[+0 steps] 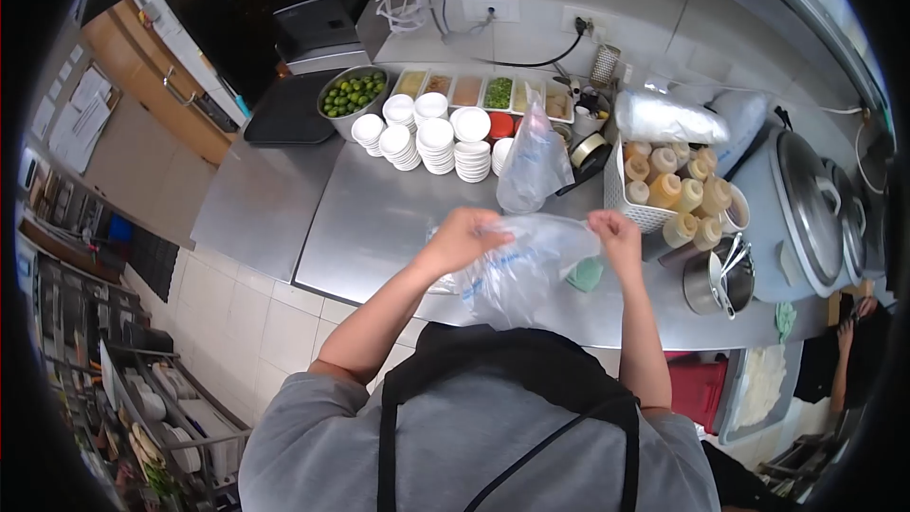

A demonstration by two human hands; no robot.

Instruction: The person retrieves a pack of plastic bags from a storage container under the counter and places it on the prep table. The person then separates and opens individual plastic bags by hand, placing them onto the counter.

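Observation:
A clear plastic bag with blue print is stretched between my two hands above the front of the steel counter. My left hand grips its upper left edge between thumb and fingers. On the opposite side, my right hand pinches the upper right corner. Just beyond stands another clear bag, its top gathered to a point; I cannot make out its contents. A green cloth lies on the counter near my right hand, partly behind the stretched bag.
Stacked white lids or small cups stand before topping trays and a bowl of green citrus fruit. To the right are a tape dispenser, a white basket of squeeze bottles, metal pots and another person's arm.

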